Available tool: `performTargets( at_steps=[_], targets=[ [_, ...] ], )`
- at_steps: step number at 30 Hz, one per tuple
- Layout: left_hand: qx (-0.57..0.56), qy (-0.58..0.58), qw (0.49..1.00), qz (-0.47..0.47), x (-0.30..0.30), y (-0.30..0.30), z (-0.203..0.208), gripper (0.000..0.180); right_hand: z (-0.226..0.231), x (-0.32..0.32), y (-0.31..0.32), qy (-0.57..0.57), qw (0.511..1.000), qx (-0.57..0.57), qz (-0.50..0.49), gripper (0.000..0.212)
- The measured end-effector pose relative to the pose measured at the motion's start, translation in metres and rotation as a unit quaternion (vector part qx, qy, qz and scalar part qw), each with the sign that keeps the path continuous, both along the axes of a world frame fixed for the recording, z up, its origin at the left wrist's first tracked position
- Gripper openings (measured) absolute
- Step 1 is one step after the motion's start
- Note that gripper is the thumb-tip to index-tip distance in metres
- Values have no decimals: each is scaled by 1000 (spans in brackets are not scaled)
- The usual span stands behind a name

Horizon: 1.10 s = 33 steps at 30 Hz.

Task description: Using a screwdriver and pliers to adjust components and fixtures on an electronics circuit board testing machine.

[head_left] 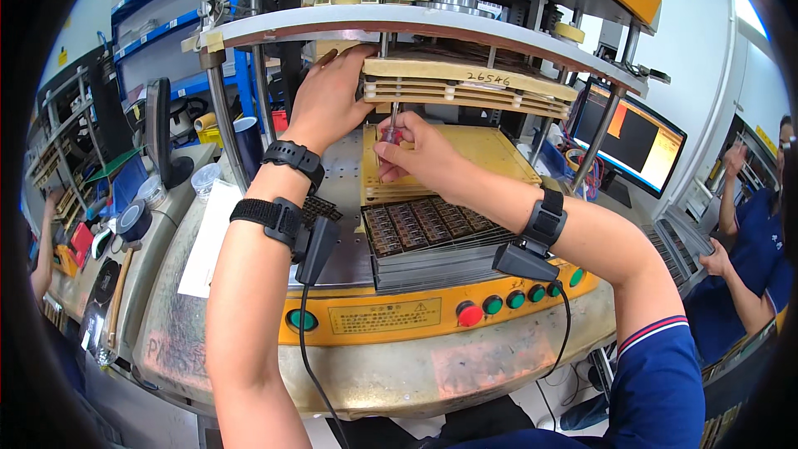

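Note:
My right hand is closed around the reddish handle of a screwdriver. The tool stands upright, its shaft meeting the underside of a layered yellow fixture plate near the left corner. That plate hangs beneath the press's upper platen. Against the left edge of the hanging plate, my left hand grips with thumb in front; its fingertips are partly hidden. Below sits a lower yellow fixture plate. In front of it lies a stack of printed circuit board panels.
Steel guide posts flank the work area. The press's yellow front panel carries a red button and several green ones. A monitor stands right, a white sheet lies left. Another person is at the right; cables hang from my wrist straps.

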<state>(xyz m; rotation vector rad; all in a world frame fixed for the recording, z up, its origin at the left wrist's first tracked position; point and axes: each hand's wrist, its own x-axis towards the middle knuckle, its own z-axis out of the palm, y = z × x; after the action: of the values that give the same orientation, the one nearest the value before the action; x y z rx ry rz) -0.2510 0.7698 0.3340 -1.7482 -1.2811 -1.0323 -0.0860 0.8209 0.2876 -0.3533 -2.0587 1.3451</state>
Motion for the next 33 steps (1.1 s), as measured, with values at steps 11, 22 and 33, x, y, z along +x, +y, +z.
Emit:
performTargets(
  at_steps=[11,22,33],
  targets=[
    [-1,4,1000,14,-2,3,-1,55,3,7,17,-3,999,1,-53,30],
    [-8,0,1000,21,-4,4,-2,56,8,9,17,-48,996,-59,52,36],
    [-18,-5,1000,12,1,3,2,55,3,7,23,5,998,-53,15,24]
  ],
)
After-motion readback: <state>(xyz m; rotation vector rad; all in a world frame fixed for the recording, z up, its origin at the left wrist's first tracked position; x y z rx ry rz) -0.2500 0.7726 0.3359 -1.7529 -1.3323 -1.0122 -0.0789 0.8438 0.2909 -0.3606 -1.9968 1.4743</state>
